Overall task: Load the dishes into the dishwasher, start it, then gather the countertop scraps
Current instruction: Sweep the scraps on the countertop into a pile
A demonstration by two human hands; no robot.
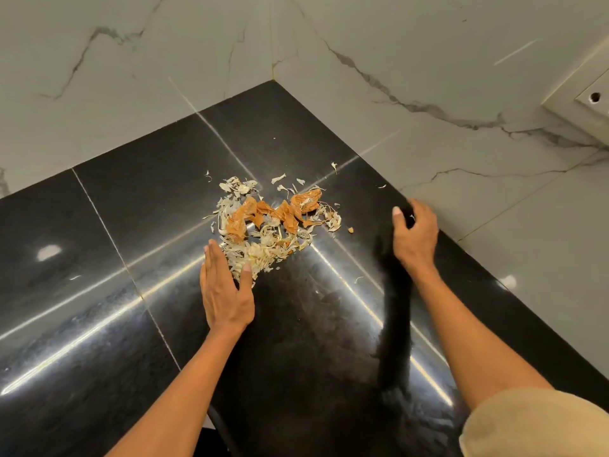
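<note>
Under left hand (227,293), scraps (270,225) part-hidden

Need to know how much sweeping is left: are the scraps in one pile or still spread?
Mostly piled: the scraps form one heap by the left hand, with a few stray bits beyond it.

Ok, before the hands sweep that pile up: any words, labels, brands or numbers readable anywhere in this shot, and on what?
None. No text can be read in the head view.
Black countertop: only glare streaks and tile joints.
Marble wall: grey veining, no writing.
Cream fixture at the right edge: plain, with a hole, no marking visible.
Scraps: orange and pale peelings, no printing.
Sleeve: plain beige.
</note>
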